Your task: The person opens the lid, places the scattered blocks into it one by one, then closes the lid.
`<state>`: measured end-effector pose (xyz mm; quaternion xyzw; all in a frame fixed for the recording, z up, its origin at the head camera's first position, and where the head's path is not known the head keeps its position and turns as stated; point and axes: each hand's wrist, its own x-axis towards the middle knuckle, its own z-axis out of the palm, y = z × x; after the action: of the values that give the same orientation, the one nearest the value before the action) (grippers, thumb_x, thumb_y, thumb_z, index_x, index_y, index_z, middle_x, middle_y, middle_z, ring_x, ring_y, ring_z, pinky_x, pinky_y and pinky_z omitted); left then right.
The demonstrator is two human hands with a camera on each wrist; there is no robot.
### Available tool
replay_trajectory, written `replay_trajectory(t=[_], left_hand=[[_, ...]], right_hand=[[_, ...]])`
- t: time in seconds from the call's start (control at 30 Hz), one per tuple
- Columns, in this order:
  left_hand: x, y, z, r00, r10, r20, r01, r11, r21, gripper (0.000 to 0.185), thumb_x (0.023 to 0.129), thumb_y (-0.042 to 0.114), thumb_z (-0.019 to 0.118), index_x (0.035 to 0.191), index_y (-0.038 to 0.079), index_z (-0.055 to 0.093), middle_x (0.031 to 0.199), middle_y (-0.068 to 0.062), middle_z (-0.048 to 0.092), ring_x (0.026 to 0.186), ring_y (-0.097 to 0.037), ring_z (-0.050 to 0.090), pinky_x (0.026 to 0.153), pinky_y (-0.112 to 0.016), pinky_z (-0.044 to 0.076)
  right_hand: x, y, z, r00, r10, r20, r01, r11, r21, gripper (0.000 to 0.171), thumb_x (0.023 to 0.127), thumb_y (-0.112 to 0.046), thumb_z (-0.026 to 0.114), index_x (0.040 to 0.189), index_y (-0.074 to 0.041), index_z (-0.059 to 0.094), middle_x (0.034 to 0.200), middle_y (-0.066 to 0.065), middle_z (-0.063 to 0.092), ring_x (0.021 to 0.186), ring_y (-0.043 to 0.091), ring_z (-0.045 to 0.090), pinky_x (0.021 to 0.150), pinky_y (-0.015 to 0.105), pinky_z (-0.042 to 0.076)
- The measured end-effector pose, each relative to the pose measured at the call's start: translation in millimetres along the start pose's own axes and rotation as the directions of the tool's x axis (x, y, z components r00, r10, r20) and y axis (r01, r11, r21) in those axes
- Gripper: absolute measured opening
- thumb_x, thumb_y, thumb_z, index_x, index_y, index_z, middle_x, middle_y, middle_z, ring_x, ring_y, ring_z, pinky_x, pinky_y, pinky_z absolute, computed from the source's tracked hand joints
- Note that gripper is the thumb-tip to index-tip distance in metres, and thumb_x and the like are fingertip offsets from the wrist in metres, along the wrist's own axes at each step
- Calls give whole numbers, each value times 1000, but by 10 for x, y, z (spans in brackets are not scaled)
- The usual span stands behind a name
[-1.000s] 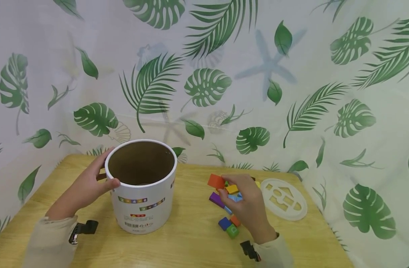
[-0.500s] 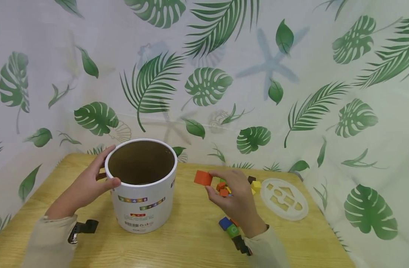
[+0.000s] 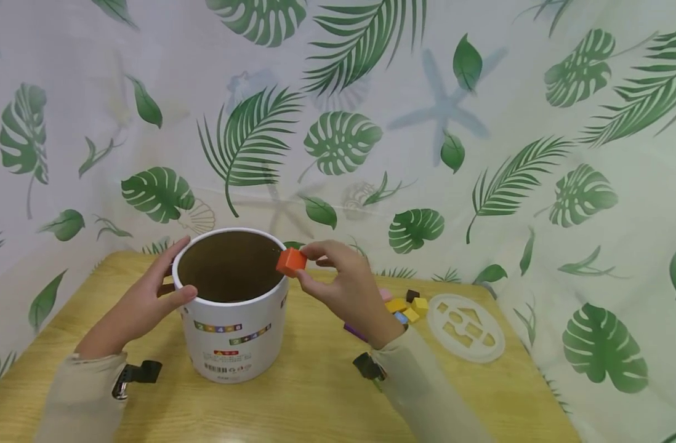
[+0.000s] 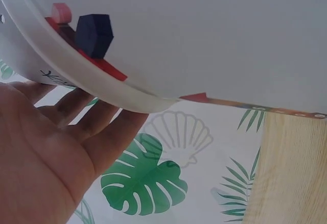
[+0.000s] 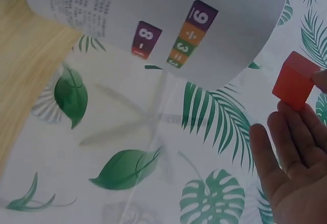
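A white bucket with printed number sums stands upright on the table, its mouth facing up. My left hand holds its left side, thumb at the front of the rim and fingers round the back; the left wrist view shows the fingers against the outer wall. Between thumb and fingertips my right hand pinches a red-orange block at the right of the bucket's rim. In the right wrist view the block appears beside the bucket wall. The head view does not show the bucket's bottom.
Several coloured blocks lie on the wooden table to the right, partly hidden by my right arm. Beside them is a white oval plate with cut-out shapes. A leaf-patterned sheet hangs behind the table.
My right hand has carried the red-orange block left and up, from the pile of blocks to the bucket's rim. My left hand keeps its place on the bucket.
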<state>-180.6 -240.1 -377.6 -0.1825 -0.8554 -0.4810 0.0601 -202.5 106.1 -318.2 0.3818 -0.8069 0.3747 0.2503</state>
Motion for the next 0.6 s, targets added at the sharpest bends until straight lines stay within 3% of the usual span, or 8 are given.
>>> replay_trajectory(t=[0.13, 0.33, 0.6], left_hand=[[2, 1, -2, 1000, -5, 1, 5, 1000, -5, 89, 100, 36, 65, 168, 22, 9, 160, -24, 30, 136, -50, 39, 102, -74, 41], [18, -27, -3, 1000, -23, 0, 23, 1000, 0, 91, 100, 43, 66, 167, 21, 9, 158, -26, 32, 135, -51, 39, 98, -73, 45], [22, -3, -12, 999, -34, 7, 34, 999, 0, 91, 100, 44, 65, 167, 21, 9, 159, -26, 31, 137, -51, 37, 101, -73, 44]], right_hand=[[192, -56, 107, 997, 53, 49, -56, 997, 57, 24, 90, -9, 77, 113, -5, 71, 109, 3, 72, 101, 15, 67, 89, 29, 58], [482, -143, 307, 986, 75, 147, -72, 997, -24, 21, 91, -13, 76, 110, -6, 72, 104, 2, 73, 94, 18, 67, 85, 32, 58], [722, -273, 625, 930, 216, 298, -194, 976, -103, 19, 92, -24, 76, 108, -15, 73, 94, -11, 71, 82, 1, 62, 77, 18, 49]])
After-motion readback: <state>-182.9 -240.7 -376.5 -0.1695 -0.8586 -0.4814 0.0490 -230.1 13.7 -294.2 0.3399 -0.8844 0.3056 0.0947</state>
